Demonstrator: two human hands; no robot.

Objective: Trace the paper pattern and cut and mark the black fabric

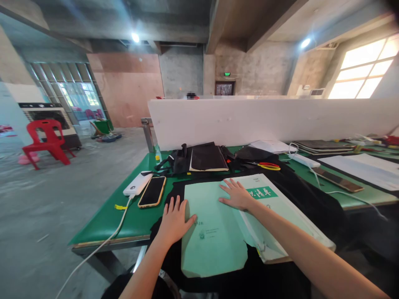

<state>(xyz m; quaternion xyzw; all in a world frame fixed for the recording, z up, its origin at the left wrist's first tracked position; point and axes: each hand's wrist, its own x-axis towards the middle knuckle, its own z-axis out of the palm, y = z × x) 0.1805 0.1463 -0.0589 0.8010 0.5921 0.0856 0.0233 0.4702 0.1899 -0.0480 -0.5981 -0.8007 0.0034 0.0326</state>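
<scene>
A pale green booklet (215, 232) lies open, cover side up, on black cloth (311, 199) spread over the green table (106, 220). My left hand (173, 221) lies flat with fingers apart on the cloth at the booklet's left edge, thumb touching the cover. My right hand (237, 194) rests flat and spread on the booklet near its spine, beside a darker green title label (262, 192). Neither hand holds anything.
A phone in an orange case (152, 191) and a white power bank (137, 184) with a cable lie left of the booklet. Behind are a dark notebook (208, 158), black straps, red-and-yellow scissors (268, 166), another phone (338, 180), white sheets and a white partition (249, 118). A red chair (46, 141) stands far left.
</scene>
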